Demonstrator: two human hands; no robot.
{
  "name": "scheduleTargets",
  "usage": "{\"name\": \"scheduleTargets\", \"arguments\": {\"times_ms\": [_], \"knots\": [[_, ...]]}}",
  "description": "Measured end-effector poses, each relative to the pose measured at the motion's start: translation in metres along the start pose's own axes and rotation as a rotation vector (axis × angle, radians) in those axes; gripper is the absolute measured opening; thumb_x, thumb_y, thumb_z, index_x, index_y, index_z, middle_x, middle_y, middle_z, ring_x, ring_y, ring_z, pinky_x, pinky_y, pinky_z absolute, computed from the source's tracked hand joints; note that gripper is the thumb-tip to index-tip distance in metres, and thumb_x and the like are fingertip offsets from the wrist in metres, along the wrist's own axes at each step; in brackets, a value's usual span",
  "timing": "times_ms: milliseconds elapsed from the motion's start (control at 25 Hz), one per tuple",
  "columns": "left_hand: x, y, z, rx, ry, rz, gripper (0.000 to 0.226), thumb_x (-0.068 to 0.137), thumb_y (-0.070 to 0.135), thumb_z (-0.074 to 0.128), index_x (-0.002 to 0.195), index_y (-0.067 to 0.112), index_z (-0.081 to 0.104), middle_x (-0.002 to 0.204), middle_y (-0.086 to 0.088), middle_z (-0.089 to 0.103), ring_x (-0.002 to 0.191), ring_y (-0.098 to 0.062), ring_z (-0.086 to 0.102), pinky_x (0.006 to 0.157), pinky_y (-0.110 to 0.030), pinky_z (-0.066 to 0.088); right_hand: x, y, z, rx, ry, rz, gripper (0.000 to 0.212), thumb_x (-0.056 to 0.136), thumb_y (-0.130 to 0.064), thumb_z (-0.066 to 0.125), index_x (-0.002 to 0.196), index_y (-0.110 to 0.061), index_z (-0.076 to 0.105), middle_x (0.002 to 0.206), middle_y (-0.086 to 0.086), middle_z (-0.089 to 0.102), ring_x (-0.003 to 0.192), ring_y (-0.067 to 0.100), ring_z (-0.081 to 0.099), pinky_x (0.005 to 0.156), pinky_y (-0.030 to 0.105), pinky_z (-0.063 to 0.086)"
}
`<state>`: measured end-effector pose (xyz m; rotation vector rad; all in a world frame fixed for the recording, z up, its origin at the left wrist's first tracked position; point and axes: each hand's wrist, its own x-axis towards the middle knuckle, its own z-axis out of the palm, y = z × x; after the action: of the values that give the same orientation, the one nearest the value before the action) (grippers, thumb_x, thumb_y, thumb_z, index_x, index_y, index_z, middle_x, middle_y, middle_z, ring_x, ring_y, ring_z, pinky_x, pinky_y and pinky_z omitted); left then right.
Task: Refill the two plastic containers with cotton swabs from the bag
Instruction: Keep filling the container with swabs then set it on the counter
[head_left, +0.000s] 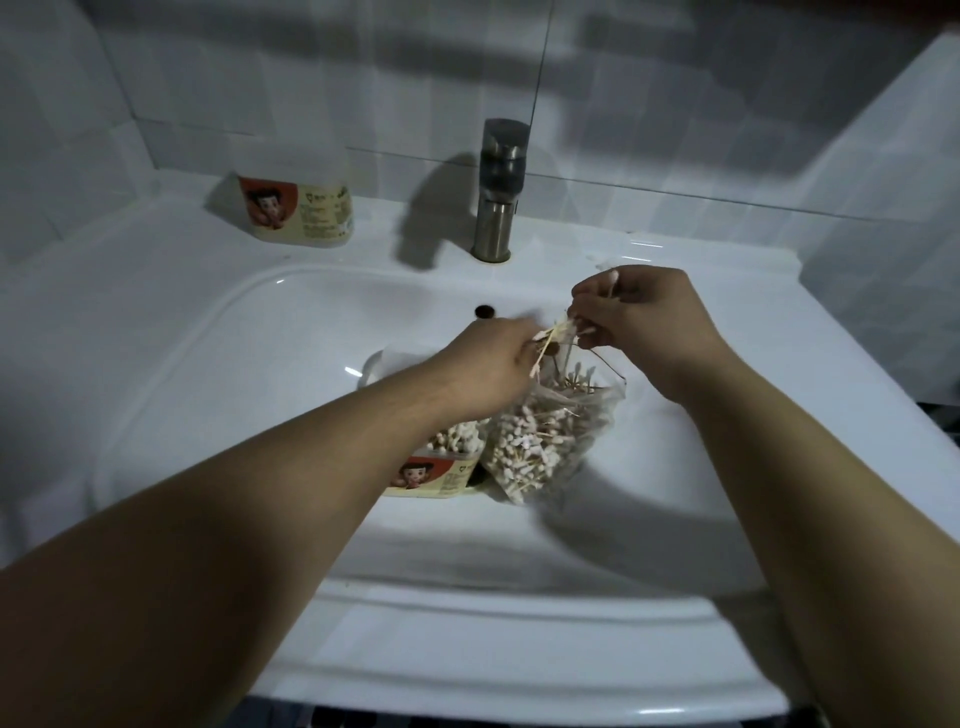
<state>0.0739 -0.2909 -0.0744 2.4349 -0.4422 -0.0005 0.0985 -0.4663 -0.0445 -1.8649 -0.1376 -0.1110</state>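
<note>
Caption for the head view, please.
Left hand, right hand pinch wooden cotton swabs over clear plastic bag in white sink.

Only the person's two arms show, and both are bare. The left forearm and the right forearm are uncovered from the lower edge of the view up to the wrists. They look broad near the camera and taper towards the wrists. The left hand and the right hand are bare as well. The right hand's knuckles stand out as a low ridge, and its fingers are uncovered.
</note>
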Motion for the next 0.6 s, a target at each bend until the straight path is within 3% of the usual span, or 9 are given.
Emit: {"name": "scheduleTargets", "arguments": {"times_ms": [200, 320, 440, 600], "knots": [[0.0006, 0.0062, 0.0046, -0.306, -0.061, -0.139, 0.028, 0.098, 0.006, 0.042, 0.107, 0.013, 0.067, 0.090, -0.007, 0.067, 0.079, -0.023, 0.060, 0.068, -0.032, 0.044, -0.0016, 0.0009, 0.0037, -0.069, -0.009, -0.014, 0.014, 0.085, 0.007, 0.071, 0.079, -0.006, 0.071, 0.072, 0.011, 0.069, 0.064, 0.024, 0.072, 0.065, 0.028, 0.059], [0.0023, 0.0098, 0.0048, -0.553, -0.100, -0.204, 0.029, 0.105, 0.028, 0.044, 0.113, 0.011, 0.066, 0.095, -0.005, 0.066, 0.082, -0.019, 0.061, 0.073, -0.035, 0.047, -0.0012, -0.0003, 0.0031, -0.084, 0.000, -0.035, 0.014, 0.084, 0.007, 0.070, 0.078, -0.006, 0.071, 0.070, 0.006, 0.068, 0.062, 0.021, 0.071, 0.066, 0.028, 0.060], [0.0035, 0.0096, 0.0080, -0.536, -0.129, -0.199, 0.045, 0.105, 0.051, 0.043, 0.119, 0.015, 0.066, 0.097, -0.002, 0.067, 0.078, -0.013, 0.061, 0.072, -0.033, 0.047, -0.0010, 0.0029, 0.0037, -0.134, -0.013, -0.057, 0.011, 0.083, 0.004, 0.069, 0.079, -0.005, 0.072, 0.069, 0.003, 0.069, 0.063, 0.023, 0.074, 0.076, 0.045, 0.064], [0.0040, 0.0068, 0.0088, -0.801, -0.169, -0.286, 0.046, 0.104, 0.053, 0.043, 0.117, 0.015, 0.067, 0.094, -0.003, 0.070, 0.073, -0.013, 0.058, 0.064, -0.030, 0.042, -0.0003, 0.0057, 0.0039, -0.186, -0.029, -0.093, 0.008, 0.085, -0.001, 0.070, 0.083, -0.008, 0.073, 0.074, 0.007, 0.074, 0.068, 0.026, 0.076, 0.082, 0.052, 0.062]]}}
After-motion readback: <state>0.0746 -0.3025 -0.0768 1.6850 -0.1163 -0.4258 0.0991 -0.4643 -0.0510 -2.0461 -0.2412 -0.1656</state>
